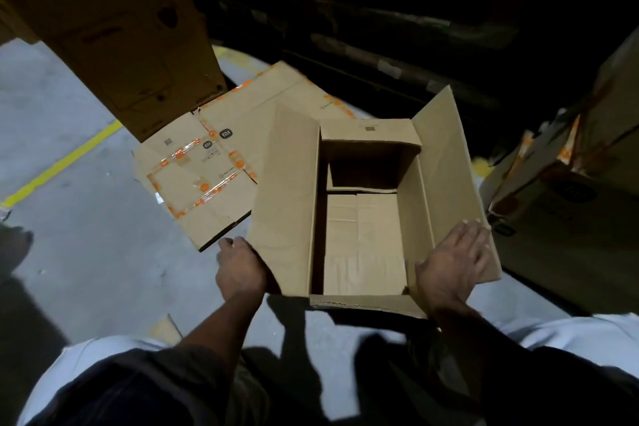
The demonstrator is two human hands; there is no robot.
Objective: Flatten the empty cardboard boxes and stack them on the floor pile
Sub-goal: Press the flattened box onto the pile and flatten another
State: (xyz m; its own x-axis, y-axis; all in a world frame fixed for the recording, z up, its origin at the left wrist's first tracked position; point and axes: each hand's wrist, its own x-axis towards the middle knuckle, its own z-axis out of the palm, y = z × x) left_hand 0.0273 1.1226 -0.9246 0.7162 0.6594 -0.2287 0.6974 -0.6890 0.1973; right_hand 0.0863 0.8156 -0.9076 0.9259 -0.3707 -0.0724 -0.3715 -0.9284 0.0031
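Yellow line: painted on the grey floor, well to the left of the open box.
Tall box: upright and dark with printed marks, up and left of the open box, its lower edge over the flattened pile.
Flattened pile: flat cardboard with orange tape and small logo labels, lying on the floor just left of the open box and partly tucked behind its left flap.
Left hand: at the near corner of the open box's left flap, fingers curled round the flap's edge and gripping it.
Open box: held in front of the person, top flaps spread, nothing inside; whether its base touches the floor I cannot tell.
Right hand: laid flat on the near end of the right flap, fingers straight and spread, pressing on it.
Stacked boxes: taped cartons on the right of the open box, close beside its right flap.
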